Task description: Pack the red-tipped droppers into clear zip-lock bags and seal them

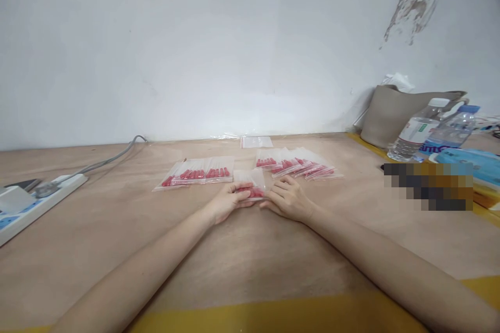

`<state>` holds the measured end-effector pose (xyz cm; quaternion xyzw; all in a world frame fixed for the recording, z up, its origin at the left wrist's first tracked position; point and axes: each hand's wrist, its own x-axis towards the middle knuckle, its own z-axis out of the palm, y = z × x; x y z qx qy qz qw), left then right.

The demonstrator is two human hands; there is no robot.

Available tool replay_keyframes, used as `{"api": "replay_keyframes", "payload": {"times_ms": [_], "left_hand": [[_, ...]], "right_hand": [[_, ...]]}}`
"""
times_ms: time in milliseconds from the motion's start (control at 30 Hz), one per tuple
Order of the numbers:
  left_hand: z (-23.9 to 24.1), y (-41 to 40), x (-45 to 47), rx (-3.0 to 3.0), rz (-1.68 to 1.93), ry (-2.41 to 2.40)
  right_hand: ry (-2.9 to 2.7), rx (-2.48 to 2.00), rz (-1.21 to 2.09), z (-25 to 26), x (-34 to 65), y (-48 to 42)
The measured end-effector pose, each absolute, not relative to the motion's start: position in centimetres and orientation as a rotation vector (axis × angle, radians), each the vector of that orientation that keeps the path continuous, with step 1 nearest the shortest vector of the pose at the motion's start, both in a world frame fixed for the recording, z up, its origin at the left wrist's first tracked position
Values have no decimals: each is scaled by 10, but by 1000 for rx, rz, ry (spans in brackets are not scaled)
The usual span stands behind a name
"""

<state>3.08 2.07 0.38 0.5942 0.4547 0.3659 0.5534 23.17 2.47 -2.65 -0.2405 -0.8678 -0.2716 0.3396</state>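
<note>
Between my hands is a small clear zip bag (255, 192) with red pieces inside, too small to name. My left hand (230, 202) grips its left side, thumb on top and fingers beneath. At its right edge my right hand (287, 197) has its fingers bent and pressed together on the bag. Beyond my left hand lie overlapping bags of red pieces (199, 171). A second fanned group of such bags (300, 164) lies past my right hand. Farther back, near the wall, is a flat bag (257, 142) with no red in it.
A white power strip (47, 205) with a grey cord (113, 157) sits at the left. On the right stand two plastic bottles (414, 132), a grey-beige bin (390, 114) and a blue packet (469, 164). Yellow tape (273, 316) runs along the table's front edge.
</note>
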Motion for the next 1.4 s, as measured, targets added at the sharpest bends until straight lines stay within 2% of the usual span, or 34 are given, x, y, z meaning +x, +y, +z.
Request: {"api": "replay_keyframes", "payload": {"times_ms": [200,300,500,833,1067,1133,1200,1300,1400], "left_hand": [[25,55,-19,1499,1162,1289],[27,77,-53,1551,1270,1457],[6,100,-92,1801,1123,1706],[-7,103,-90,2219,825,2034],[-4,86,-65,2367,930,2201],[-2,71,-50,2543,1116,2037],[-3,53,-32,2797,1206,1535],[-9,32,-10,2912,1030,980],[-17,28,0,2877,941,910]], "right_hand": [[-2187,-904,-312,-24,199,37],[-2295,-884,-185,-24,168,54],[-2497,-852,-20,-25,130,78],[-2488,-910,125,-29,195,55],[-2392,-889,180,-33,247,22],[-2307,-859,150,-34,251,19],[-2218,-849,105,-33,252,21],[-2140,-880,42,-33,252,26],[-2166,-888,10,-32,251,32]]}}
